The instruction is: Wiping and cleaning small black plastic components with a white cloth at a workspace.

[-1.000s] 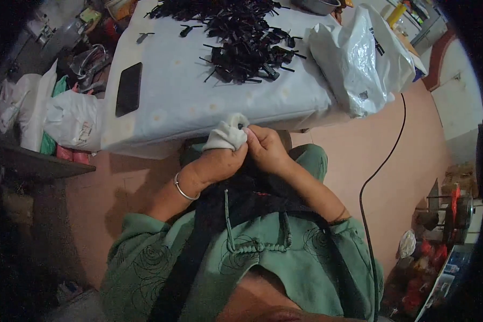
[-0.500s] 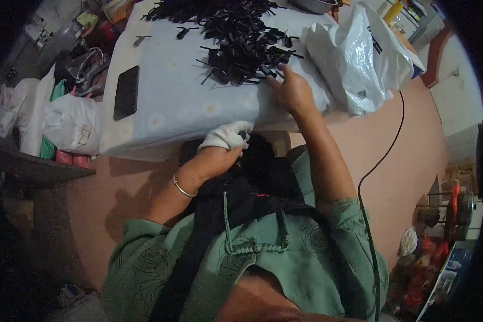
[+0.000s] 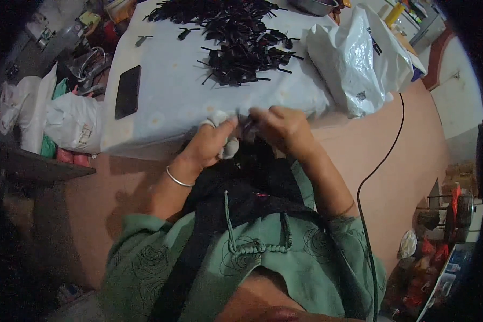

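Just off the table's near edge, my left hand (image 3: 209,144) is closed around a bunched white cloth (image 3: 230,149). My right hand (image 3: 287,129) has its fingers pinched on a small black part (image 3: 247,126), close to the left fingertips. Motion blurs the part, so its exact shape is unclear. Beyond both hands, a large heap of black plastic parts with thin stems (image 3: 241,59) spreads across the table (image 3: 172,91). One grey part (image 3: 143,40) lies apart from it on the left.
A dark phone (image 3: 127,92) rests on the table's left side. At the right stands a white plastic bag (image 3: 354,67), with a metal bowl (image 3: 316,6) behind it. White bags (image 3: 72,121) fill a shelf at the left. A black cable (image 3: 381,161) hangs at my right.
My right hand has drawn back from the heap toward my left hand, now with a small black part. My left hand has risen slightly and turned, the cloth still in it.
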Available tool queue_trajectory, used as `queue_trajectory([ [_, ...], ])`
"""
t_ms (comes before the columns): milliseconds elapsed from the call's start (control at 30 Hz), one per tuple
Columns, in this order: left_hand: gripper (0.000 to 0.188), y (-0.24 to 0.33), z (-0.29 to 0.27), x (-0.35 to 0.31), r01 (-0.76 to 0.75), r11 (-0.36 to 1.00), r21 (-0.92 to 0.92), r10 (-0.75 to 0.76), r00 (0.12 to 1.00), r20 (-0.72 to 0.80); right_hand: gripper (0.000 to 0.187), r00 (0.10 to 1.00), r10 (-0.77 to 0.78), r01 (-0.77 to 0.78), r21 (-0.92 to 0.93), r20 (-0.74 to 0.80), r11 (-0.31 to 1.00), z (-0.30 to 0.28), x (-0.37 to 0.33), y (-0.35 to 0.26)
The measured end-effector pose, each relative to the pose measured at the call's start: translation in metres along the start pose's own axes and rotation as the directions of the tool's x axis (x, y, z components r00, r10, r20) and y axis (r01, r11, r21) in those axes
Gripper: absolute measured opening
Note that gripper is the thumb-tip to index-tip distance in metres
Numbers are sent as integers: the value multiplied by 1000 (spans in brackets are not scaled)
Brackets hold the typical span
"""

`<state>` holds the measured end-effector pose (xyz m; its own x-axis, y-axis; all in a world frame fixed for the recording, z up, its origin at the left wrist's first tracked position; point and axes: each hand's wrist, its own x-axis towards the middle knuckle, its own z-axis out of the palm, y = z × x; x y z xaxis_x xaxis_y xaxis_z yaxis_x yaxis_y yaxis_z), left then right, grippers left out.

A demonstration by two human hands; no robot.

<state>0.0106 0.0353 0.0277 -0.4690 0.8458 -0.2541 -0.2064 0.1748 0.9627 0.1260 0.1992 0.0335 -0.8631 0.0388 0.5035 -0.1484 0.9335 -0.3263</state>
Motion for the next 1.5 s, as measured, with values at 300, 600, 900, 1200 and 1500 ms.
queue_trajectory([
  [300, 19, -24, 2, 6, -253, 939, -232, 244, 968, -67, 28, 1000, 13, -3, 359, -25, 933, 2, 1, -33],
  [600, 30, -13, 15, -6, -400, 911, 96, 404, 914, -27, 21, 919, 394, -324, 608, 20, 725, 29, 1, -26],
  [900, 19, -4, 15, -11, -344, 876, 337, 403, 907, -123, 23, 946, 283, -324, 480, 159, 815, 25, -1, -31],
  [1200, 25, -25, 15, -3, -443, 373, 815, 744, 668, 22, 26, 868, 483, -448, 594, 111, 668, 63, -5, -37],
  [1500, 24, -17, -1, 1, -368, 860, 354, 444, 880, -165, 21, 902, 430, -315, 739, 38, 596, 36, -6, -30],
])
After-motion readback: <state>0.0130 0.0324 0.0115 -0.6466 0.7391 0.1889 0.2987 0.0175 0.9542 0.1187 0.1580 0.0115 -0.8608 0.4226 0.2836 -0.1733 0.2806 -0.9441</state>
